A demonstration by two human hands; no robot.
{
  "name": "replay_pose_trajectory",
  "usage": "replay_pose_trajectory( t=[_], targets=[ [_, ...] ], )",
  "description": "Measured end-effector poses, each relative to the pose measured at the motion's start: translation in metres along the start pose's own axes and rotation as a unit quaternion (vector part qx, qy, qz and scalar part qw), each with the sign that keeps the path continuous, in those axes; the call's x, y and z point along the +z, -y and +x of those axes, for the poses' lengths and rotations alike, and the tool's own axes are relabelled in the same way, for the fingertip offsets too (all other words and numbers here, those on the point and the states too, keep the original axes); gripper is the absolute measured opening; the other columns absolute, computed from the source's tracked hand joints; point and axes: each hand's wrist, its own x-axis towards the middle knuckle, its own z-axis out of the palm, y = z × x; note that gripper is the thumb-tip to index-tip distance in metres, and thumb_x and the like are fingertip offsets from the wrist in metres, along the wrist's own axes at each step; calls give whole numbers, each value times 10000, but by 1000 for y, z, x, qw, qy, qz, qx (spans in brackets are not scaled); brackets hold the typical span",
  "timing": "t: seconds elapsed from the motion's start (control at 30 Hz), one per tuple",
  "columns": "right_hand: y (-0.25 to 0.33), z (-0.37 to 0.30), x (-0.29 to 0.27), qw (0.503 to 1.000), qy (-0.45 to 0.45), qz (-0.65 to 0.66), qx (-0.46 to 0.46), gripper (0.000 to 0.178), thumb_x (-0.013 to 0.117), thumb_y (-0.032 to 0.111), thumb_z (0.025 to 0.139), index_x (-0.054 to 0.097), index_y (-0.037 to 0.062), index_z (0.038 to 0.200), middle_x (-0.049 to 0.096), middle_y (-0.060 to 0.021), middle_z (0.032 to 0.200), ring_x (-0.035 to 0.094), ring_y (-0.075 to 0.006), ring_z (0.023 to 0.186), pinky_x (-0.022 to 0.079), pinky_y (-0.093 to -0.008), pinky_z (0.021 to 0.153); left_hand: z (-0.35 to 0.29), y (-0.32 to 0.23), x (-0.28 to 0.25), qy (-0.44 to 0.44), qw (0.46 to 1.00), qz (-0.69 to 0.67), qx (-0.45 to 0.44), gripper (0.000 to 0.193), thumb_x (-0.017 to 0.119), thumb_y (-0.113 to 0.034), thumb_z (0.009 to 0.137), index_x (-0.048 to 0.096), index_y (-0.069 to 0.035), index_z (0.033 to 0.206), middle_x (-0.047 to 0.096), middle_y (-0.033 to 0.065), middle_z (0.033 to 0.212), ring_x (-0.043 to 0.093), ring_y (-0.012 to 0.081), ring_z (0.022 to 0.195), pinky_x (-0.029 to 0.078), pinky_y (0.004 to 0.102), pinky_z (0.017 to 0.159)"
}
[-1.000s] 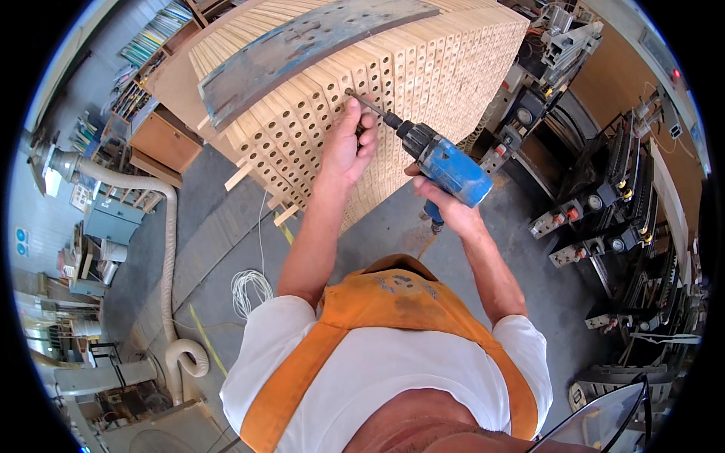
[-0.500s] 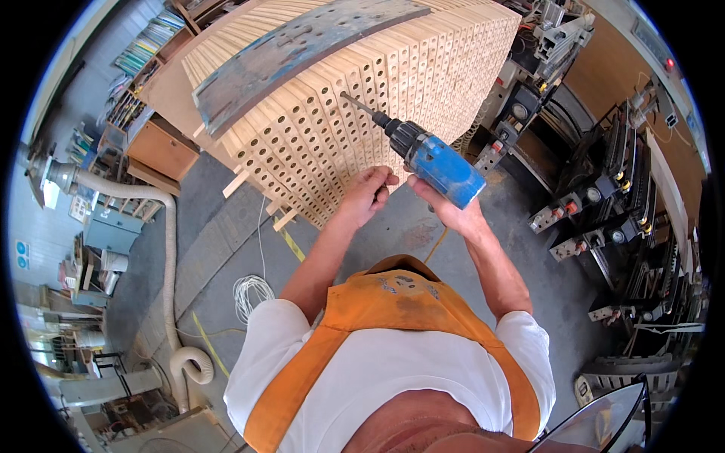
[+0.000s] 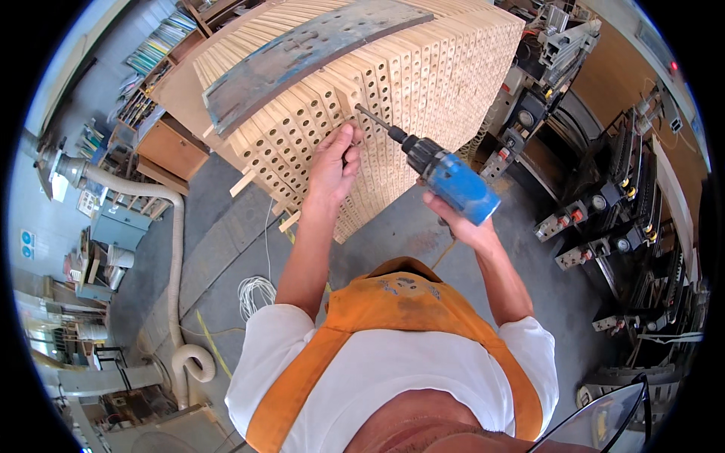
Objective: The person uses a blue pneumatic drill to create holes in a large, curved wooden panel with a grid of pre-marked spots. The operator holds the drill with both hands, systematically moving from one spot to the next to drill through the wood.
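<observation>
My right hand (image 3: 462, 220) is wrapped round the handle of a blue and black cordless drill (image 3: 459, 189). Its long thin bit (image 3: 373, 119) points up and left, with the tip close to the hole-covered face of a stack of pale wooden boards (image 3: 317, 113). Just left of the bit, my left hand (image 3: 335, 162) is raised to that face, thumb and fingers closed together. Whatever lies inside those fingers is too hidden to make out. Holes on the stack's left part look dark-ringed, while many farther right look plain.
A worn blue-grey board (image 3: 302, 57) lies across the stack's top. Wooden strips (image 3: 243, 183) jut out at its lower left. A coiled white cable (image 3: 255, 296) and a beige hose (image 3: 175, 264) lie at left. Dark machinery with gauges (image 3: 596, 219) stands at right.
My left hand has risen up and left from beside the drill to the board face. The drill in my right hand has shifted slightly right and down.
</observation>
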Motion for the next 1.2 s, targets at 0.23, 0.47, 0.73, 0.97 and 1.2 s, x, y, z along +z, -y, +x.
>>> replay_pose_trajectory(
  t=[0.23, 0.47, 0.73, 0.97, 1.2],
  targets=[
    [20, 17, 5, 997, 34, 11, 68, 339, 748, 211, 803, 645, 65, 1090, 691, -101, 946, 661, -190, 860, 523, -325, 786, 11, -4, 23, 26, 999, -25, 27, 216, 554, -257, 969, 586, -44, 977, 552, -22, 813, 415, 29, 560, 329, 151, 432],
    [31, 18, 12, 1000, 10, -5, 0, 278, 725, 134, 814, 634, 34, 1057, 680, -84, 947, 646, -157, 836, 521, -304, 754, 28, -6, 31, -39, 995, -91, 23, 272, 494, -285, 996, 553, -21, 1029, 501, -6, 784, 395, 40, 562, 301, 169, 425],
    [41, -6, 22, 935, -29, 282, 213, 305, 671, 127, 858, 610, 37, 1143, 667, -80, 1031, 632, -166, 934, 507, -292, 705, 23, -6, 26, -26, 998, -43, 24, 254, 484, -268, 999, 562, -26, 992, 493, -16, 757, 383, 46, 556, 300, 183, 429],
    [15, -9, -21, 940, 63, 298, 155, 379, 705, 121, 810, 599, 24, 1161, 670, -108, 1014, 641, -198, 907, 517, -286, 668, -1, -28, -2, 143, 987, 79, -4, 281, 509, -273, 989, 588, -5, 1019, 519, -11, 739, 368, 15, 494, 272, 154, 403],
    [13, -19, -40, 977, 84, 159, 115, 414, 705, 76, 811, 572, 22, 1200, 675, -77, 997, 628, -169, 924, 508, -291, 755, 1, -48, 9, 171, 921, 349, -4, 352, 525, -345, 977, 610, -8, 1033, 534, -8, 734, 362, 14, 475, 271, 165, 404]
  ],
)
